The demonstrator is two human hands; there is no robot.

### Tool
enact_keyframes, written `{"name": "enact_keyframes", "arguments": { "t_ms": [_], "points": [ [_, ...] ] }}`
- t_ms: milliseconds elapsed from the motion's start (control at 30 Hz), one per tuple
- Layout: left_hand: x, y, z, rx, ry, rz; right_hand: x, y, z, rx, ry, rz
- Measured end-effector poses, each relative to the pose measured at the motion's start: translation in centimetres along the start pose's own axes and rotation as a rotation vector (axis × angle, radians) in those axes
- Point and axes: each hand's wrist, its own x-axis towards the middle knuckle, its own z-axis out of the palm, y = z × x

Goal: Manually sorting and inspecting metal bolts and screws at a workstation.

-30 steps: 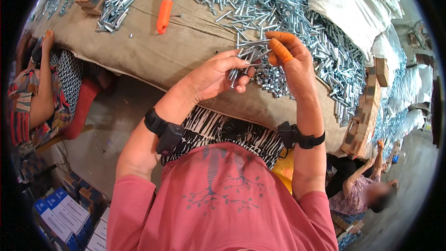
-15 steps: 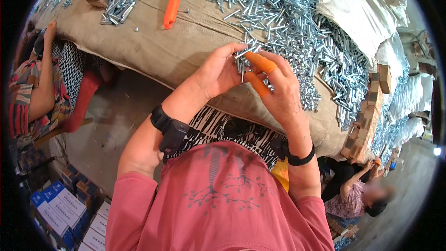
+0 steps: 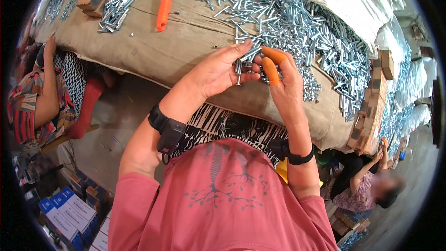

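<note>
- Brown cloth (image 3: pixel 139 44) is extending toward 10 o'clock.
- Left hand (image 3: pixel 216 71), half-curled, is holding bolts (image 3: pixel 251 53) at its 2 o'clock, some slanting 2-to-8.
- Right hand (image 3: pixel 285 76), fingertips parted, is adjoining them at 4 o'clock; hold unclear.

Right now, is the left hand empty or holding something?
Holding something: several silvery bolts show between the thumb and curled fingers of the left hand.

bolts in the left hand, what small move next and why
Probably use the right hand's orange-covered fingers to straighten the bolts: the left hand holds them in an uneven bunch, pointing different ways, and those fingers are close beside it.
</note>
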Motion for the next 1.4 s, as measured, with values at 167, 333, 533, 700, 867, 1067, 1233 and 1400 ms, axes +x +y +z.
{"name": "enact_keyframes", "arguments": {
  "t_ms": [167, 333, 533, 700, 867, 1067, 1233, 1400],
  "points": [
    [0.1, -0.6, 2.0, 0.137, 0.058, 0.013, -0.1, 0.1, -0.1, -0.005, -0.026, -0.022],
    [0.4, -0.9, 2.1, 0.135, 0.168, 0.016, -0.7, -0.4, -0.6, 0.122, -0.049, 0.103],
    [0.6, -1.1, 1.9, 0.195, 0.015, -0.049, -0.7, 1.0, -0.4, 0.455, 0.062, 0.177],
    [0.3, -1.4, 3.1, 0.429, 0.090, -0.034, 1.6, 1.7, -1.4, 0.312, 0.062, 0.127],
    [0.6, -1.7, 2.9, 0.540, 0.041, 0.009, 3.0, 1.4, -1.5, 0.112, -0.146, 0.044],
    [0.2, -1.4, 2.3, 0.491, 0.047, 0.015, 3.5, 1.3, -1.4, 0.405, 0.011, 0.122],
    [0.6, -0.7, 1.8, 0.096, -0.006, -0.055, 2.4, -0.1, -1.3, 0.097, 0.002, -0.131],
    [1.3, -1.0, 0.7, -0.045, 0.032, 0.020, 0.9, -0.1, -1.3, 0.044, 0.096, -0.137]
  ]
}}
